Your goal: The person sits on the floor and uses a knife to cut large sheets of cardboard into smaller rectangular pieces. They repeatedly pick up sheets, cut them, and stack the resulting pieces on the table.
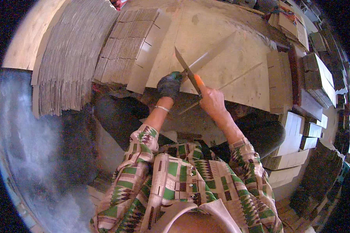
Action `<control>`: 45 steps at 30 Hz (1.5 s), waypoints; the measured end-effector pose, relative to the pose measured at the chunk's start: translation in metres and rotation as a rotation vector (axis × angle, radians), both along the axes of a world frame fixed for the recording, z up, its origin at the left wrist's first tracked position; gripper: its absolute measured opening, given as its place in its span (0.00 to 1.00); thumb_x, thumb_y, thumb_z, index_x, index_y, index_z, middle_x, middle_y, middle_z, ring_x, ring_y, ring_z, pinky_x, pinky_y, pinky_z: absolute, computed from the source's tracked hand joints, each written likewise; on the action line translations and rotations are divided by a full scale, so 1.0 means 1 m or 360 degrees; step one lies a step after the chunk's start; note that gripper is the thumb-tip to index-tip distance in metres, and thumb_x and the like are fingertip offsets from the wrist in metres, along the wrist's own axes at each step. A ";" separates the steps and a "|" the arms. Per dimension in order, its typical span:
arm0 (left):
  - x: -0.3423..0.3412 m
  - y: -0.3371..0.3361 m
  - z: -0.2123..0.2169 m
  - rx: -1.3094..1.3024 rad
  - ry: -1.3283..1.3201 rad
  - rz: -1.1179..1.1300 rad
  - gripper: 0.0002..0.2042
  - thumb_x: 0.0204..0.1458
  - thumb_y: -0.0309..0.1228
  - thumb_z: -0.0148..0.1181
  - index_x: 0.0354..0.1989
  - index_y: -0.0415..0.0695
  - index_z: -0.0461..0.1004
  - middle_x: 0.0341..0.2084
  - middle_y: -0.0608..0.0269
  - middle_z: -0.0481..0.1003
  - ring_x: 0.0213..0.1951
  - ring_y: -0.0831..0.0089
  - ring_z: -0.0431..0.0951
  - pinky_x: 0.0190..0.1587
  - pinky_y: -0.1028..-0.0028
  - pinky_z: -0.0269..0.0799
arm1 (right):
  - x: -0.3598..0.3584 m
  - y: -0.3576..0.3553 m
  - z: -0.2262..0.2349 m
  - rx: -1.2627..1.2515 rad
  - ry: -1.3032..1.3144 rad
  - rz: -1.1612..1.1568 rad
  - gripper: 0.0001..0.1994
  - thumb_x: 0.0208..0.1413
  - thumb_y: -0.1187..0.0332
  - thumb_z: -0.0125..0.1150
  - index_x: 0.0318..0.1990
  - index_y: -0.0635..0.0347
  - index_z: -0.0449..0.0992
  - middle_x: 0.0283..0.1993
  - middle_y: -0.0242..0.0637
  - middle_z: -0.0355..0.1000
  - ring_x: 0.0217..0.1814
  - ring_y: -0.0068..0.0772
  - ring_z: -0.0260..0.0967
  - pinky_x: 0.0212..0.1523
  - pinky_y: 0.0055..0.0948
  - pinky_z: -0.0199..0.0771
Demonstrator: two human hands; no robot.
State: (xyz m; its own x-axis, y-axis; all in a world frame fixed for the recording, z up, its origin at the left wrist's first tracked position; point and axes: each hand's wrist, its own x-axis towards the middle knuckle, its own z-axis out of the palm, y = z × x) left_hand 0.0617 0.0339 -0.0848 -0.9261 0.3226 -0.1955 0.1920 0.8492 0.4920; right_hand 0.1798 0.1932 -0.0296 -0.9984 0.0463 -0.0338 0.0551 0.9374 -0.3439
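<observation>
With the clock face centred on the picture, the gloved left hand [170, 84] sits near twelve, its fingers curled round the near end of a pale, shiny blade-like strip [200, 59] that points toward two o'clock. The bare right hand [213, 100], at two, is closed round the near end of a dark blade [184, 63], with an orange handle-like piece [198, 80] beside the thumb; whether that belongs to the blade I cannot tell. The dark blade points toward eleven and crosses the pale strip just beyond the glove, over the plywood table [241, 58]; whether they touch is unclear.

The crossing lies very near the gloved fingers, so a loosened hold or a stroke angled toward seven could slide an edge into them. If the pale strip twisted in the glove, the dark blade could skid off sideways. A wide swing toward ten or eleven might knock the slotted cardboard stack [122, 46].
</observation>
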 end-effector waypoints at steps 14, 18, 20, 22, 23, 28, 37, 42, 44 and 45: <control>-0.020 0.043 0.034 0.0122 0.1078 -0.0181 0.32 0.53 0.58 0.59 0.57 0.45 0.72 0.54 0.45 0.74 0.65 0.50 0.64 0.67 0.48 0.55 | 0.019 0.087 -0.001 0.0237 0.0346 -0.0190 0.33 0.39 0.83 0.58 0.59 0.52 0.72 0.64 0.44 0.66 0.69 0.52 0.60 0.62 0.46 0.67; -0.043 0.053 0.001 -0.0336 0.0663 -0.0494 0.15 0.53 0.50 0.56 0.39 0.57 0.81 0.43 0.63 0.80 0.61 0.55 0.68 0.64 0.42 0.54 | 0.015 0.075 -0.029 0.0410 0.0056 -0.0069 0.18 0.42 0.78 0.60 0.45 0.55 0.77 0.55 0.45 0.71 0.65 0.53 0.63 0.63 0.50 0.65; -0.048 0.039 0.005 -0.0343 0.0879 -0.0401 0.12 0.53 0.47 0.57 0.33 0.55 0.82 0.40 0.65 0.81 0.58 0.57 0.71 0.62 0.41 0.57 | 0.013 0.047 -0.032 0.0283 0.0353 0.0035 0.16 0.41 0.75 0.61 0.42 0.56 0.76 0.50 0.46 0.73 0.61 0.52 0.65 0.61 0.51 0.65; -0.055 0.013 -0.007 -0.0427 0.0917 -0.0387 0.11 0.54 0.44 0.58 0.36 0.53 0.82 0.41 0.63 0.80 0.59 0.58 0.70 0.64 0.43 0.56 | 0.000 0.020 -0.021 0.0190 0.0044 0.0205 0.20 0.40 0.77 0.60 0.46 0.58 0.75 0.53 0.46 0.72 0.62 0.52 0.64 0.63 0.51 0.64; -0.047 0.014 0.018 -0.0486 0.0829 -0.0448 0.13 0.54 0.44 0.60 0.41 0.51 0.81 0.45 0.62 0.79 0.60 0.57 0.69 0.66 0.46 0.54 | -0.001 0.020 -0.023 0.0103 0.0132 0.0211 0.23 0.42 0.76 0.60 0.51 0.58 0.74 0.54 0.46 0.72 0.64 0.51 0.63 0.63 0.50 0.64; -0.042 0.000 0.006 -0.0162 0.1029 -0.0392 0.25 0.53 0.48 0.63 0.55 0.47 0.73 0.56 0.51 0.74 0.61 0.50 0.68 0.66 0.50 0.55 | -0.002 0.085 -0.018 -0.0032 0.0738 0.0053 0.37 0.46 0.78 0.60 0.68 0.60 0.60 0.64 0.52 0.66 0.68 0.56 0.61 0.66 0.50 0.63; 0.005 0.087 0.032 0.0099 0.0602 -0.0697 0.32 0.54 0.55 0.59 0.60 0.43 0.69 0.60 0.48 0.69 0.63 0.48 0.66 0.67 0.50 0.56 | 0.081 0.341 0.020 0.0789 -0.0358 -0.1533 0.16 0.52 0.66 0.62 0.49 0.54 0.74 0.45 0.48 0.78 0.51 0.53 0.75 0.49 0.49 0.74; 0.008 0.123 0.015 0.0038 0.0439 -0.0872 0.22 0.55 0.50 0.59 0.50 0.46 0.78 0.51 0.51 0.77 0.56 0.51 0.74 0.60 0.52 0.65 | 0.093 0.360 0.023 0.0429 0.0381 -0.1732 0.14 0.53 0.66 0.60 0.48 0.50 0.72 0.42 0.51 0.79 0.45 0.55 0.78 0.43 0.49 0.77; -0.003 0.132 0.001 -0.0110 0.0349 -0.0905 0.18 0.55 0.47 0.58 0.43 0.48 0.81 0.43 0.52 0.80 0.49 0.52 0.78 0.54 0.53 0.70 | 0.085 0.345 0.023 0.0363 0.0414 -0.1680 0.14 0.53 0.66 0.60 0.48 0.52 0.71 0.40 0.52 0.79 0.44 0.58 0.77 0.42 0.51 0.77; -0.006 0.135 -0.005 -0.0176 0.0303 -0.0925 0.16 0.55 0.46 0.57 0.40 0.49 0.82 0.39 0.52 0.81 0.46 0.52 0.80 0.51 0.53 0.72 | 0.081 0.336 0.018 0.0420 0.0393 -0.1610 0.12 0.53 0.64 0.62 0.44 0.54 0.72 0.40 0.51 0.79 0.44 0.58 0.77 0.42 0.51 0.77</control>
